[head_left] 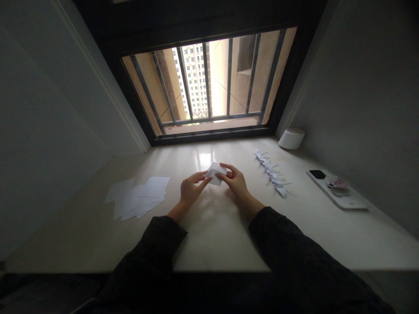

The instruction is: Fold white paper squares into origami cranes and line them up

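Note:
Between my two hands is a small folded piece of white paper (215, 168), held above the middle of the pale counter. My left hand (192, 187) pinches its left corner between thumb and fingers. On the other side, my right hand (235, 179) grips the right part, thumb in front and fingers behind. Creases and a raised flap show on the paper's near face. Several folded white paper cranes (270, 171) stand in a row to the right of my right hand. Loose white paper sheets (139, 198) lie overlapping to the left of my left hand.
A white phone (343, 198) with a round grip on its back lies at the right. Near the window's right corner stands a white cylinder-like object (291, 138). The pale counter (216, 244) ends at a barred window (209, 83), with walls on both sides.

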Available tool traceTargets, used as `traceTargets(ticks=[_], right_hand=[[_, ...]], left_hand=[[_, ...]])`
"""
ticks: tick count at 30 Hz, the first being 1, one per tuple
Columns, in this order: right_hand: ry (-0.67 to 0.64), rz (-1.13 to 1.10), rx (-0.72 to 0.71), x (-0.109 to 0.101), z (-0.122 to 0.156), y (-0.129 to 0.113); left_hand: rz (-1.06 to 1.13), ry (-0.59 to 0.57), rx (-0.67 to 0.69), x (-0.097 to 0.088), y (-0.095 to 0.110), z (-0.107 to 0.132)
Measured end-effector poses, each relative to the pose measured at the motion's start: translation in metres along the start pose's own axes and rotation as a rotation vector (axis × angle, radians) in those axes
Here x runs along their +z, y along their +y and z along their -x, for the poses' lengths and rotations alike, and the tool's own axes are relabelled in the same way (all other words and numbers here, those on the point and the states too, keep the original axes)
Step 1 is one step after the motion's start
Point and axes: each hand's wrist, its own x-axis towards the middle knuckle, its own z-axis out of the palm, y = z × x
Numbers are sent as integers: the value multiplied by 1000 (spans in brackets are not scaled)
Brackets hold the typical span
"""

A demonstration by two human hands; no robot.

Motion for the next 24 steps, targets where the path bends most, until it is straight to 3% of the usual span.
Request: traceTargets(ticks=[13, 24], right_hand=[[17, 263, -126, 0, 4, 4], [17, 528, -413, -2, 6, -1]], left_hand=[[-74, 55, 19, 4, -5, 2], [93, 148, -71, 6, -15, -4]])
